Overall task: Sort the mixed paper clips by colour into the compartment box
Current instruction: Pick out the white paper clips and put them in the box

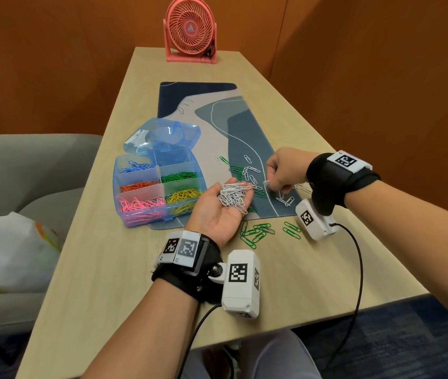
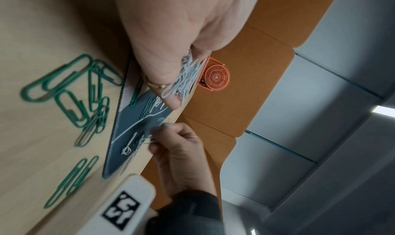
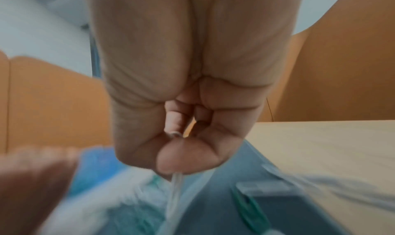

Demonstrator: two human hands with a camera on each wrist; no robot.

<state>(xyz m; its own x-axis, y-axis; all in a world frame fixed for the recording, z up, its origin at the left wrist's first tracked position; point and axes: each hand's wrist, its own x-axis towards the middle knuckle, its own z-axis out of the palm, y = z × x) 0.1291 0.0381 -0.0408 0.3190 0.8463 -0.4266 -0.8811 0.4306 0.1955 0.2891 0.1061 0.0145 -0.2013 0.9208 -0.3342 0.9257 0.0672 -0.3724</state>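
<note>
Pale wooden table [image 1: 102,269] — patterned mat [image 1: 242,127], pink fan [image 1: 190,28], orange walls.

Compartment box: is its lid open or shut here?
Open. The compartment box has its clear blue lid tipped back behind it, and the head view looks straight down onto the sorted clips in its sections.
</note>
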